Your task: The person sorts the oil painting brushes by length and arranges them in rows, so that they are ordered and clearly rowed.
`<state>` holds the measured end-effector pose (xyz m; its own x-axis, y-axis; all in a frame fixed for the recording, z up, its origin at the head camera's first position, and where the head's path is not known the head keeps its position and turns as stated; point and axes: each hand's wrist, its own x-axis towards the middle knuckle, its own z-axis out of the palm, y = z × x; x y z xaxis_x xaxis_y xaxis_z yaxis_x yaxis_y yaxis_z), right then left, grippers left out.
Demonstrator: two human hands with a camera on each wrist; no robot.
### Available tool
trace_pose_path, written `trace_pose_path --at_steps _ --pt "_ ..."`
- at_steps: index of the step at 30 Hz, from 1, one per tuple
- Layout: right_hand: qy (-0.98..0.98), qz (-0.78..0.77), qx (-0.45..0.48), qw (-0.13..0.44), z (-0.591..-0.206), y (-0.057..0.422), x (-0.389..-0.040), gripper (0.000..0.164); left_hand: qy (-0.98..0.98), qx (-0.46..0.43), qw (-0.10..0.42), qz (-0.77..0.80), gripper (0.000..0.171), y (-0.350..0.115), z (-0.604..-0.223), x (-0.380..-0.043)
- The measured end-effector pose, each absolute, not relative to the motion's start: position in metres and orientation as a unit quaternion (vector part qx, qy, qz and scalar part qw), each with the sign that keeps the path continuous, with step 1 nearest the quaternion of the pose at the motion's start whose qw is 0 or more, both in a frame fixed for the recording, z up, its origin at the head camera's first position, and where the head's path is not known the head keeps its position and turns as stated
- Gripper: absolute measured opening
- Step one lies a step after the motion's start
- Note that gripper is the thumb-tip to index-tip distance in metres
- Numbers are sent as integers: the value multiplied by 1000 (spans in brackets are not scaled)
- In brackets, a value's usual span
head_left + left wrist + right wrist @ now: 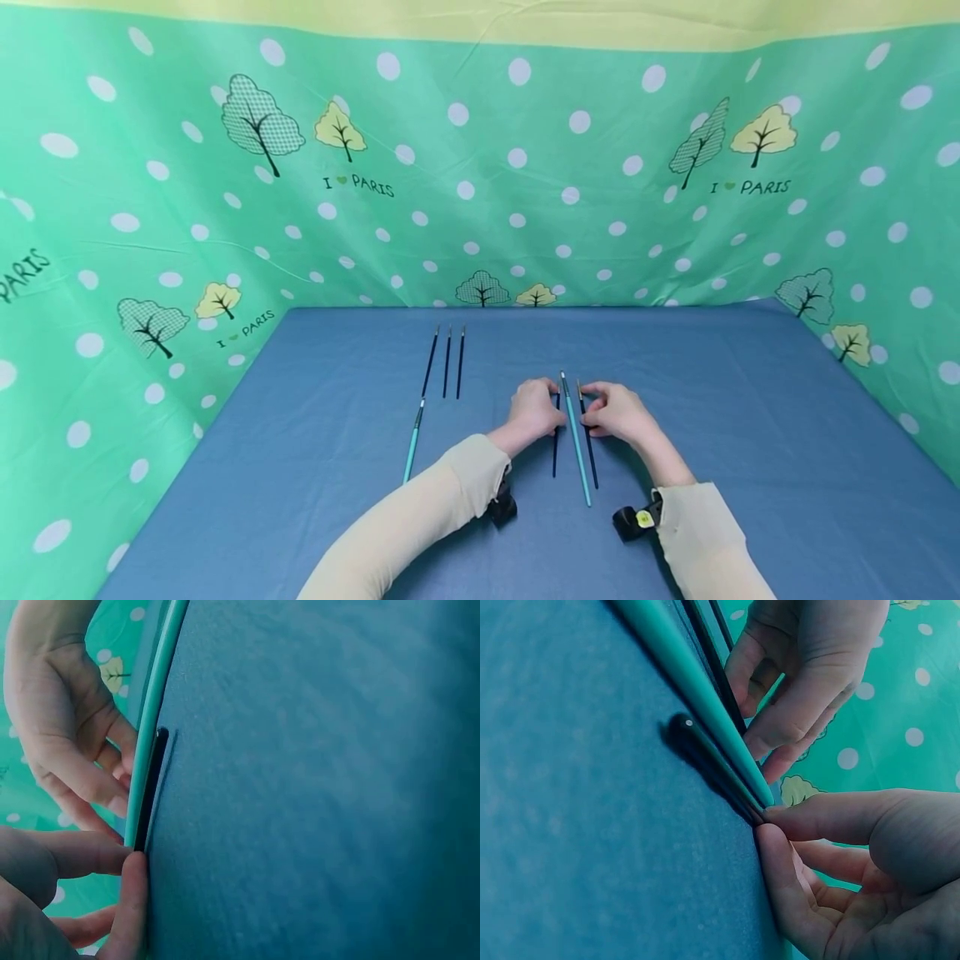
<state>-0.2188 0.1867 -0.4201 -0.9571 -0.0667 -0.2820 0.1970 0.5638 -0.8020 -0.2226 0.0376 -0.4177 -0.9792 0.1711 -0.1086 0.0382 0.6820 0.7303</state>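
Between thumb and finger, my left hand (536,410) pinches a slim dark paintbrush (555,457) that lies on the table, handle toward me. My right hand (618,412) pinches another dark paintbrush (591,457) in the same way. A teal paintbrush (577,446) lies between these two, slightly slanted, its white-tipped bristles pointing away from me. In the left wrist view, the left fingertips meet at the dark handle (154,776), just beside the teal one. The right wrist view has the right thumb and finger on a dark handle (709,754); the bristle ends are hidden there.
Toward the back left, three dark paintbrushes (446,367) lie side by side. A second teal paintbrush (413,442) lies nearer me, partly hidden by the left sleeve. Blue cloth (345,367) covers the table, and a green dotted curtain (420,167) hangs behind it.
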Motion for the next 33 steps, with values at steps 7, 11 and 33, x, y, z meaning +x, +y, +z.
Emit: trace_pose_path --at_steps 7,11,33 --pt "874 -463 35 144 -421 186 -219 52 899 26 121 420 38 34 -419 -230" --pt "873 -465 36 140 -422 185 -219 53 892 20 128 434 39 31 -420 -233" --pt "872 -472 28 130 -420 185 -216 51 827 -29 155 540 31 18 -421 -239"
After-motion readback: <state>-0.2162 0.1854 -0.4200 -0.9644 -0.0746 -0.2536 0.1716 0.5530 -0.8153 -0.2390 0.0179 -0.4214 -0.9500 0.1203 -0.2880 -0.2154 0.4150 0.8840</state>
